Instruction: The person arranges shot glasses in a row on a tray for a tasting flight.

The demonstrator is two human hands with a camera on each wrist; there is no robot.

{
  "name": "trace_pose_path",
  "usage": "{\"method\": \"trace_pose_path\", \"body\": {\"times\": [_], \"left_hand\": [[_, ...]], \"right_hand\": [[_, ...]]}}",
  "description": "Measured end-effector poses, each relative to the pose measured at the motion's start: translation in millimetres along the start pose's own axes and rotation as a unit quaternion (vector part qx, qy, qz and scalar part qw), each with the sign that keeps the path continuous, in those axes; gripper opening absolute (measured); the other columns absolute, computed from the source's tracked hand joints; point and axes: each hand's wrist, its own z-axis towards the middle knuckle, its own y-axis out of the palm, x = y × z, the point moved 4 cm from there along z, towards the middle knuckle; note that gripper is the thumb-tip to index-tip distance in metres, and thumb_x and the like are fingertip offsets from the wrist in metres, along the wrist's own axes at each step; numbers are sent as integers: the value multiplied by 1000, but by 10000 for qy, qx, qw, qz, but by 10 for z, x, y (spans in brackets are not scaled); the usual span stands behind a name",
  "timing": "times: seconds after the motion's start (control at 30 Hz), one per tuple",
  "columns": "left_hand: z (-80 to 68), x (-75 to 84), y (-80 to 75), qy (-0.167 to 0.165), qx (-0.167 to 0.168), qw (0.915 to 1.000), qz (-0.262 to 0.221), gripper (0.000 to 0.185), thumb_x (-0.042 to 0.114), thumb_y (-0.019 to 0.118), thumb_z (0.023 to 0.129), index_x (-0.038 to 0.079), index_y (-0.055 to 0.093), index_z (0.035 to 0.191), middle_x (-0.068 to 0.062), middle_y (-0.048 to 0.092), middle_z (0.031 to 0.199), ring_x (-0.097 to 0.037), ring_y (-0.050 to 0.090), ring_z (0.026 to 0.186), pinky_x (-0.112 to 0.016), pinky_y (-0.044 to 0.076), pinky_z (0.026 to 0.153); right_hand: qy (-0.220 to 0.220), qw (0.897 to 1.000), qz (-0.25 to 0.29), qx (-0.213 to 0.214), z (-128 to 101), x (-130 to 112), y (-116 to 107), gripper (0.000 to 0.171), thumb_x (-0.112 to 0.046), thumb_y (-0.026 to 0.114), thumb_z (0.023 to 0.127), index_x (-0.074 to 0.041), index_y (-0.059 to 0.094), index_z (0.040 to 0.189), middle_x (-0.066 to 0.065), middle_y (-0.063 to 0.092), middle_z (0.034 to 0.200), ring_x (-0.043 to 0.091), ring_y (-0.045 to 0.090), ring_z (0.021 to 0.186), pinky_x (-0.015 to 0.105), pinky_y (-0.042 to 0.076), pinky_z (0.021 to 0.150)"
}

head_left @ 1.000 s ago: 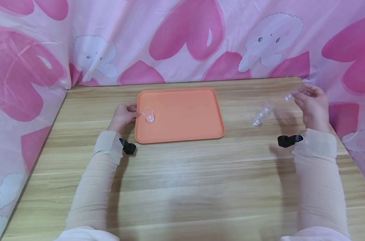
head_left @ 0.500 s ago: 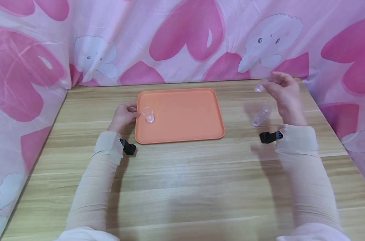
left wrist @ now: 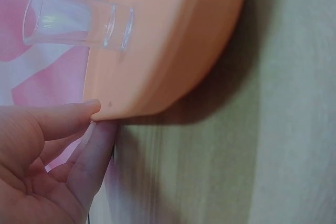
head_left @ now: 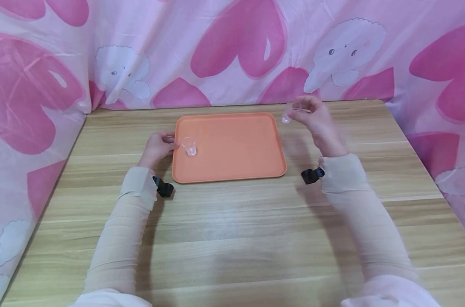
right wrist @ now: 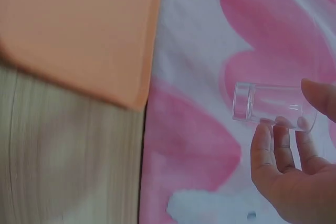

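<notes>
The wooden table [head_left: 232,238] fills the view, backed by a pink heart-print cloth [head_left: 236,47], and in the middle lies the orange tray [head_left: 236,149], flat and square to the person. The step in hand looks like a carry: a small clear cup is on its way to the tray, and one is already there.

Right hand [head_left: 317,121] is up in the air just past the tray's far right corner, fingertips pinching the carried cup [head_left: 287,116] near its rim. The right wrist view shows this cup [right wrist: 273,107] lying roughly sideways in the grip, thumb on one side and fingers [right wrist: 273,140] on the other (the cloth shows straight through it). It is thin-walled, transparent and empty as far as I can tell, with a thicker base.

Left hand [head_left: 157,147] sits at the tray's left edge, and the left wrist view has its fingertips [left wrist: 79,116] pinching the lip of the tray [left wrist: 168,51], steadying it. Just beside that hand, the standing cup [head_left: 189,146] is upright on the tray near its left edge, also clear and empty.

My read on the next move: the right hand needs to come in over the tray's bare surface, turn the cup upright and lower it base-first, well apart from the one standing there, or beside it if a row is wanted. A light, slippery thing like this would tip easily if released off level.
</notes>
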Motion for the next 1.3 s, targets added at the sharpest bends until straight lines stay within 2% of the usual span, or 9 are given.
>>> {"method": "trace_pose_path", "body": {"times": [0.13,0.27,0.4,0.47,0.6,0.73,0.87,1.07,1.3], "left_hand": [[3,-5,0,-15,-15,10000,10,50,7,54,95,3,40,144,-23,53,132,-28,58,114,-37,51,101],[7,-8,-4,-26,-30,10000,-12,50,6,53,95,3,40,144,-23,53,132,-29,57,116,-38,51,102],[15,-9,-2,-34,-27,10000,6,50,7,53,95,4,40,144,-22,53,133,-28,58,115,-38,51,102],[22,-10,1,-34,-43,10000,0,50,7,53,95,4,40,144,-22,53,133,-29,58,115,-38,51,102],[26,-6,1,-55,-54,10000,-17,50,6,53,95,4,40,144,-22,52,134,-29,57,116,-39,51,102],[18,-7,-2,-110,-66,9999,-31,50,6,52,96,5,40,144,-21,52,136,-30,57,117,-39,50,102],[14,-7,1,-129,-78,9999,-41,50,5,52,96,4,40,144,-22,52,136,-30,57,118,-39,50,102],[4,8,4,-83,-76,9999,-26,49,5,52,96,4,41,143,-22,52,134,-29,57,117,-38,51,101],[-11,16,4,-50,-84,10000,-3,50,4,52,96,2,40,144,-24,51,134,-30,56,118,-38,51,101]], "right_hand": [[68,9998,-132,-165,44,31,206,28,-3,65,87,-12,57,112,-10,58,96,3,54,92,12,50,78],[181,9987,-351,-324,74,71,417,35,-4,65,87,-8,54,120,-7,56,99,4,54,92,15,49,83],[344,9963,-606,-497,87,120,624,42,-7,65,88,-5,50,127,-2,53,104,11,53,98,27,48,96],[418,9958,-572,-587,90,150,724,43,-6,65,88,-5,50,128,0,53,106,14,54,100,34,47,101],[424,9954,-440,-744,87,196,923,44,-2,65,86,-1,50,127,2,53,105,16,55,98,42,48,104],[385,9945,-494,-845,80,239,1092,45,0,66,84,1,52,127,5,56,106,18,58,100,37,53,97],[342,9913,-711,-1053,57,282,1229,47,-4,67,85,-1,52,129,10,57,117,21,58,107,33,52,96],[439,9907,-386,-1228,42,354,1460,50,3,65,83,3,51,131,19,56,124,23,58,105,32,53,95],[463,9895,-416,-1306,27,438,1666,49,7,66,81,2,54,128,22,57,125,27,58,111,31,55,92]]}}
